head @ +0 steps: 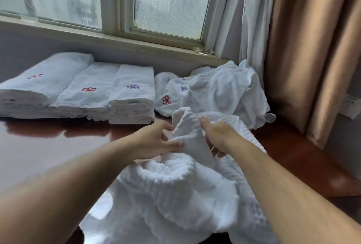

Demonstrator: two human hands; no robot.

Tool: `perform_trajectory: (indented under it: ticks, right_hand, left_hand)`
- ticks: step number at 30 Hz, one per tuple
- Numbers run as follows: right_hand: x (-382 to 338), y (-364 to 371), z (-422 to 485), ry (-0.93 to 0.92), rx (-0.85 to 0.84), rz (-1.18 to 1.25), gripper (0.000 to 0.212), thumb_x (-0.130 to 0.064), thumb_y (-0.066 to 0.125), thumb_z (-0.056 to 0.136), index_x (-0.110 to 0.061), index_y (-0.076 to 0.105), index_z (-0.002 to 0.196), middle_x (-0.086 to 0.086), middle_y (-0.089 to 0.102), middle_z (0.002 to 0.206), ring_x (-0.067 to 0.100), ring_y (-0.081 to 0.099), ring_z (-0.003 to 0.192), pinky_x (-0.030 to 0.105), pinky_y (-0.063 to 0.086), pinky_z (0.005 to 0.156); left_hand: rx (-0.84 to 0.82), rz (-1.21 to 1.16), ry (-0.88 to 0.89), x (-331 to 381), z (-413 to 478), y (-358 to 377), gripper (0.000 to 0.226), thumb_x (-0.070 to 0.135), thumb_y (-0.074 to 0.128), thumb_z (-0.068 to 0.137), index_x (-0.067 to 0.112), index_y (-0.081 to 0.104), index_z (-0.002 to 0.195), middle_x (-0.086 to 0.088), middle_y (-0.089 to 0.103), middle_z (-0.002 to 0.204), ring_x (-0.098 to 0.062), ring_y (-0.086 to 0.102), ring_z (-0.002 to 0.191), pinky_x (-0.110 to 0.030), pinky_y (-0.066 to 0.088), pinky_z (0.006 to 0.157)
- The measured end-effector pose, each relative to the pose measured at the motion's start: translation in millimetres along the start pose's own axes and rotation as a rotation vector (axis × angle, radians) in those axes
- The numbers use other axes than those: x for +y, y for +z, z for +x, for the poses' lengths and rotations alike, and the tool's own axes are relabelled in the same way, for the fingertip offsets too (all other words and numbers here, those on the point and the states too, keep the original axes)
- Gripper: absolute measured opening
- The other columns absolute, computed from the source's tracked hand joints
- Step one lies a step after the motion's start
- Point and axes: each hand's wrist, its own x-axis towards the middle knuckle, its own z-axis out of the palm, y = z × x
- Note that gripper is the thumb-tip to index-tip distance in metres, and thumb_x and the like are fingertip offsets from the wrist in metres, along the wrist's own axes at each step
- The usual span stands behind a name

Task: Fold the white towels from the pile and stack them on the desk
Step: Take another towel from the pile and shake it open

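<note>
So the person is working a bunched-up white towel (175, 185) in the lower middle of the frame, and it's spilling off the near edge of the dark wooden desk (39, 146). The left hand (156, 142) is pinching a fold of it, thumb and fingers closing on the cloth. The right hand (216, 136) is gripping the upper edge, thumb lying on top and fingers curling underneath.

Honestly the big risk is the weight hanging over the desk edge: if either grip is slipping, the whole thing is probably sliding to the floor. It's also so crumpled that they're likely grabbing mid-fabric rather than a corner, which would give a lopsided fold.

The unfolded pile (224, 91) is sitting right behind, centre right, touching the towel, so pulling could be dragging another one along. The folded stacks (88, 95) at the left are well apart, so they're probably safe.
</note>
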Motion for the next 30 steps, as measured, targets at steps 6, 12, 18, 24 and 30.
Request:
perform_trajectory:
  ticks: [6,12,18,24,30]
  right_hand:
    - [-14,42,12,0.068,-0.272,0.26,0.102,-0.101,0.041,0.061,-0.01,0.07,0.098,-0.003,0.051,0.063,0.013,0.043,0.05,0.027,0.035,0.047]
    - [-27,48,11,-0.035,-0.276,-0.01,0.098,-0.099,0.026,0.071,-0.022,0.066,0.118,-0.004,0.047,0.074,0.015,0.041,0.058,0.029,0.035,0.055]
    - [-42,61,10,-0.136,-0.212,-0.268,0.082,-0.078,0.042,0.089,-0.014,0.057,0.138,0.006,0.064,0.112,0.011,0.04,0.062,0.026,0.033,0.055]
    - [-22,58,17,-0.079,-0.229,0.062,0.06,-0.053,0.037,0.104,-0.013,0.067,0.071,0.003,0.066,0.067,0.014,0.054,0.056,0.028,0.044,0.063]
    - [14,22,6,0.187,-0.633,0.206,0.09,-0.082,0.031,0.09,-0.002,0.072,0.095,0.017,0.068,0.082,0.025,0.06,0.061,0.029,0.046,0.058]
  left_hand:
    - [-0.105,-0.066,-0.02,-29,-51,-17,0.051,0.069,0.039,0.082,0.028,0.064,0.096,0.007,0.071,0.085,-0.004,0.067,0.076,-0.017,0.051,0.068]
    - [-0.179,0.003,-0.064,-36,-83,-22,0.058,0.073,0.034,0.086,0.031,0.073,0.097,0.016,0.071,0.091,-0.003,0.064,0.087,-0.028,0.05,0.089]
    - [-0.078,0.248,-0.064,-22,-74,8,0.028,0.058,0.065,0.089,0.03,0.065,0.084,0.012,0.066,0.075,0.006,0.056,0.062,-0.012,0.04,0.054]
    - [0.072,-0.497,-0.147,-23,-74,12,0.026,0.032,0.057,0.102,0.035,0.069,0.078,0.004,0.074,0.087,-0.008,0.068,0.078,-0.026,0.053,0.072]
    - [0.272,-0.337,-0.134,-8,-28,7,0.019,0.035,0.057,0.101,0.026,0.07,0.091,0.002,0.072,0.084,-0.012,0.061,0.075,-0.037,0.054,0.078]
